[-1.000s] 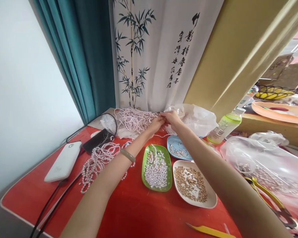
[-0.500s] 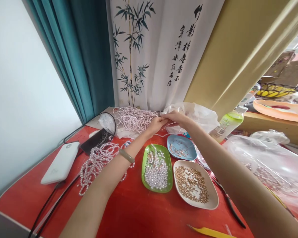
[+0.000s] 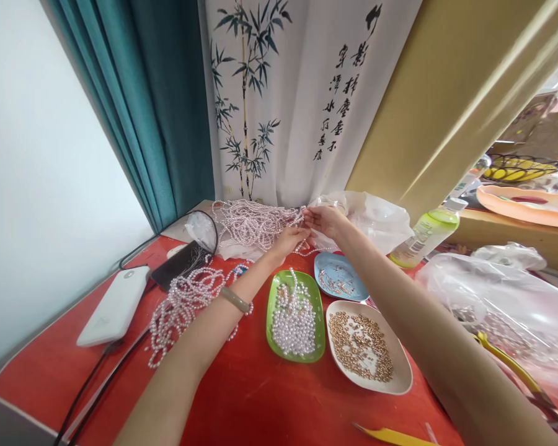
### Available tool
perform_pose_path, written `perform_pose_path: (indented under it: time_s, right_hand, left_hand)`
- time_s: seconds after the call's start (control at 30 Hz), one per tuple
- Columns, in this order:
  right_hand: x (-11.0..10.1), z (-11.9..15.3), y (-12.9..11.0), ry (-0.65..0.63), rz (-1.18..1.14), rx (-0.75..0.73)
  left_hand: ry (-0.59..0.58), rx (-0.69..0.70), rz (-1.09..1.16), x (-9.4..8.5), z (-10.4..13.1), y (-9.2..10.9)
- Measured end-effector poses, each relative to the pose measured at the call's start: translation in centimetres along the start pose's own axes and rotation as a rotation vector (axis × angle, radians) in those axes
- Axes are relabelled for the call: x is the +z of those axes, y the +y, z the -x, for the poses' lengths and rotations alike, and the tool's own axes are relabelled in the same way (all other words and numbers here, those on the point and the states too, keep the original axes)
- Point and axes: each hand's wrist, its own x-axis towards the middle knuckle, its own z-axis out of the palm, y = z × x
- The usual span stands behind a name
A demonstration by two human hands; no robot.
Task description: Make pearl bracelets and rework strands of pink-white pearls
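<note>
At the back of the red table, my left hand has its fingers pressed together on a pink bead strand. Close to it on the right, my right hand pinches part of the same beads at the right edge of a heap of pink bead strands. The fingertips are small and partly hidden. In front of the hands are a green tray of white beads, a blue plate with small pins and a cream tray of gold beads. A second bunch of strands lies beside my left forearm.
A white power bank and a dark phone lie at left with cables. At right are a green-labelled bottle, plastic bags and yellow-handled pliers. Yellow tweezers lie at the front edge.
My hands have moved slightly apart, and beads now show between and above the fingers. My right forearm has shifted, covering the dark tool and uncovering the yellow handles. The view has shifted slightly.
</note>
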Motion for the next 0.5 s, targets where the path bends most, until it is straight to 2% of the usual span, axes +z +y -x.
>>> perform_pose_path:
  time_s: [0.13, 0.27, 0.4, 0.5]
  right_hand:
    - [0.6, -0.9, -0.8, 0.040, -0.115, -0.103]
    - [1.3, -1.8, -1.7, -0.015, -0.128, -0.176]
    - [1.1, -1.7, -1.3, -0.131, -0.019, -0.132]
    - [0.2, -0.6, 0.3, -0.136, 0.075, -0.098]
  left_hand:
    - [-0.023, -0.098, 0.085, -0.3, 1.2, -1.4]
    - [-0.008, -0.122, 0.171, -0.9, 1.3, -2.3]
    - [0.011, -0.110, 0.235, -1.1, 1.2, -2.6]
    - [0.034, -0.100, 0.281, -1.0, 1.2, -2.5]
